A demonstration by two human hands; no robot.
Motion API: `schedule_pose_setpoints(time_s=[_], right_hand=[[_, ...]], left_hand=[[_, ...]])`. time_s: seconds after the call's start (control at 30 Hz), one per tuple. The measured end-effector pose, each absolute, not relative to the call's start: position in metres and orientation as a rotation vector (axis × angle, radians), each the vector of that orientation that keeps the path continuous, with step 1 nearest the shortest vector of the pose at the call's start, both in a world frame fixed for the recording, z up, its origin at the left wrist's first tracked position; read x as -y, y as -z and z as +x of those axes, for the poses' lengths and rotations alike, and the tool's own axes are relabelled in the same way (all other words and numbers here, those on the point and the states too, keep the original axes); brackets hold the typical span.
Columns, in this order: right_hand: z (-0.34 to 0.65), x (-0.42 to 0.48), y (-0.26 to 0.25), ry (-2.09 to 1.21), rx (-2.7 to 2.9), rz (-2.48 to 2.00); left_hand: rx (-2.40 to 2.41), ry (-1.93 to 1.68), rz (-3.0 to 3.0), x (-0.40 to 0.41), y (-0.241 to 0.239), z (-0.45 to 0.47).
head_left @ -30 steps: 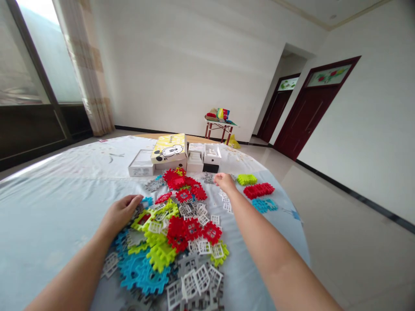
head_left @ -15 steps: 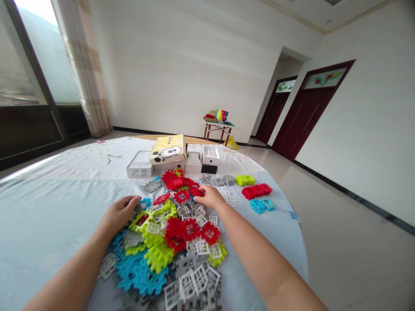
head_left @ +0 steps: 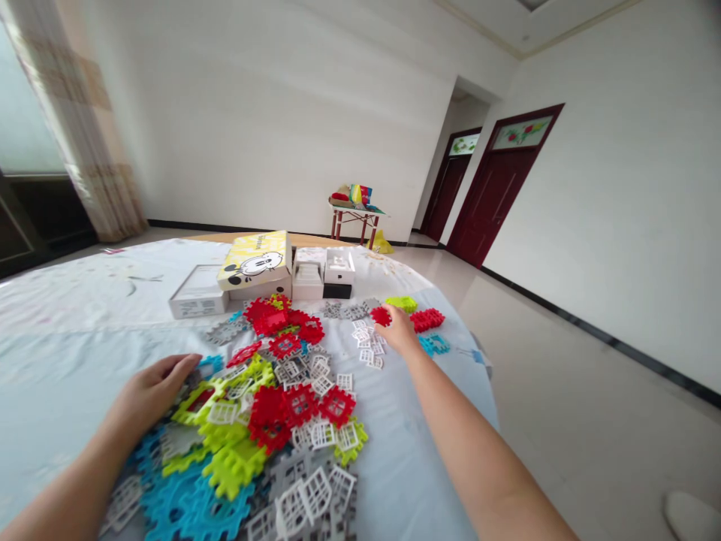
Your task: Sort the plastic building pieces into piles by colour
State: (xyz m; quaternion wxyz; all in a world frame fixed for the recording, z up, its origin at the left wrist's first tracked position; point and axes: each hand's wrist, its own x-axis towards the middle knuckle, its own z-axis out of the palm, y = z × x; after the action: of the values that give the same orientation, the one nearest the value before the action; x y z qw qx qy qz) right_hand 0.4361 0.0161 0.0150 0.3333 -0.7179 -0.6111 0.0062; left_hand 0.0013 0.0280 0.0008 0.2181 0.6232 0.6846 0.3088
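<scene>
Left hand (head_left: 161,383): palm down, fingers curled, thumb extended to the right, at the left edge of a mixed heap of interlocking plastic pieces (head_left: 233,462). Cannot tell whether it grips anything; a blue piece (head_left: 211,367) lies just beside the thumb tip. Forearm enters from lower left.

Shallow white box (head_left: 198,291): dark print on front side, too small to read. Yellow box (head_left: 256,259): lid tilted, cartoon face, lettering near its right end not legible. White box (head_left: 339,267): small dark mark on front; rests on a black box (head_left: 338,291).

White window panels (head_left: 369,344): loose group below the right fingertips. Red piece (head_left: 381,316): toothed, about as wide as tall, no clear long axis; projects leftward from the right hand (head_left: 399,330), which pinches it between thumb and fingers. Right arm stretched forward from lower right; hands well apart.

Far right: lime stack (head_left: 401,303), red row (head_left: 428,320) with long axis left-right, rising slightly rightward, and blue pieces (head_left: 433,345).
</scene>
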Motion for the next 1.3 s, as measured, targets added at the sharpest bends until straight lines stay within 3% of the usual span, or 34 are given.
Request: schedule_pose_setpoints(time_s=[0.2, 0.57, 0.9, 1.13, 1.3], right_hand=[[0.494, -0.013, -0.018, 0.146, 1.373, -2.158], [0.536, -0.020, -0.026, 0.063, 1.242, -2.373], [0.491, -0.021, -0.019, 0.140, 1.405, -1.987], [0.398, -0.010, -0.011, -0.243, 1.903, -1.445], [0.353, 0.009, -0.014, -0.345, 2.132, -1.298]], left_hand=[[-1.902, -0.853, 1.727, -0.030, 0.003, -0.002], [-1.917, -0.825, 1.766, -0.032, 0.004, -0.004], [-1.872, -0.956, 1.778, -0.022, 0.000, 0.002], [-1.875, -0.869, 1.780, -0.023, 0.000, 0.002], [-1.880, -0.874, 1.787, -0.022, -0.002, 0.005]])
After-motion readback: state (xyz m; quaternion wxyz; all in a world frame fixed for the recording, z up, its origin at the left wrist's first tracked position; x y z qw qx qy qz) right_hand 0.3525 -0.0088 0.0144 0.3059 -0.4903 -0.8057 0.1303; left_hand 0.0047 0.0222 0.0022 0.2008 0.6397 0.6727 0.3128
